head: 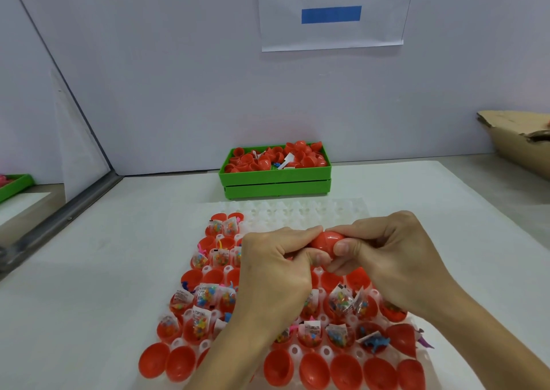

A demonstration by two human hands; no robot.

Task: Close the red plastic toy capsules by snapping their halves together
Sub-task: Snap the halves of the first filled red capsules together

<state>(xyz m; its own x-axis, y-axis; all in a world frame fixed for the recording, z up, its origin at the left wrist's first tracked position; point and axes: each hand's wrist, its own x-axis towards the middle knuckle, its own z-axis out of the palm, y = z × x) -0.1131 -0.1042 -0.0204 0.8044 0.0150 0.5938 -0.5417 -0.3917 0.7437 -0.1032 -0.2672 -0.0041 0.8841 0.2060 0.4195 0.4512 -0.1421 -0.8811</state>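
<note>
Right now both hands, left hand and right hand, squeeze one red capsule above the tray. Probably the snapping step; next, push until it clicks.

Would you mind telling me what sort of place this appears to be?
Probably a toy-packing workstation: a tray holding rows of open red capsule halves, a green bin of spare halves, and a paper sign on the partition.
</note>
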